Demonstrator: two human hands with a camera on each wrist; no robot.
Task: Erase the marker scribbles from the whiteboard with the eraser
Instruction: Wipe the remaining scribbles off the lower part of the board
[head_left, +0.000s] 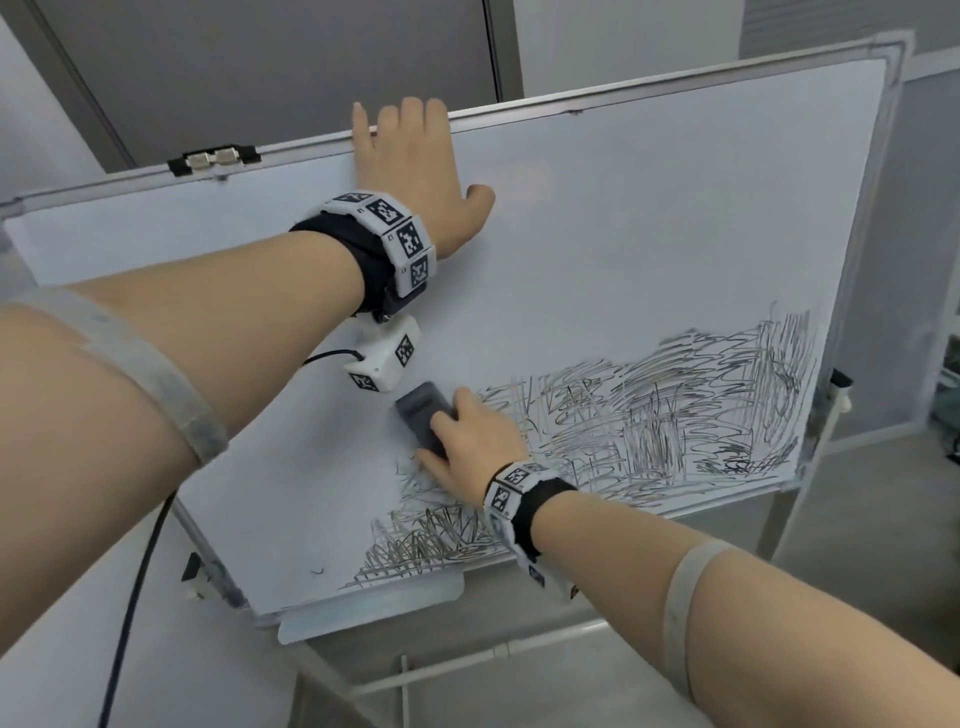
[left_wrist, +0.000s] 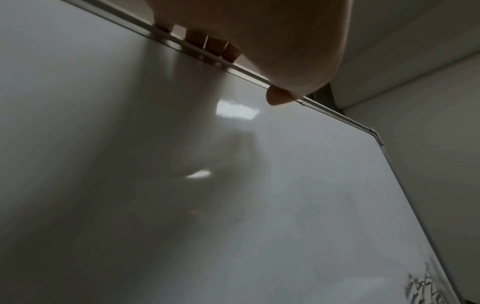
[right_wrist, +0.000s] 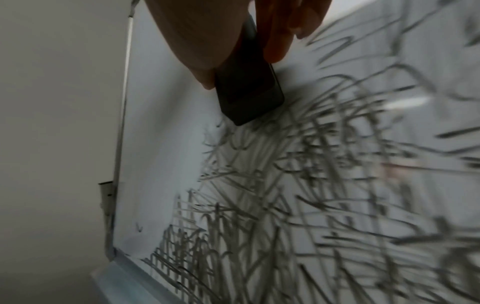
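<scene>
While the right hand grasps the dark eraser flat against the whiteboard, the eraser's long axis runs up-left to down-right, and the remaining scribbles lie to its right and below, across the lower board. Farther off, the left hand hooks its fingers over the top frame, steadying the board.

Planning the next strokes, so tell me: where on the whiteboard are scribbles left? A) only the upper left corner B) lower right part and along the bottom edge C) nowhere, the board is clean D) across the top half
B: the scribbles fill the lower right of the whiteboard and run along its bottom edge; the right hand holds the eraser at their left edge, and the top is clean.
</scene>
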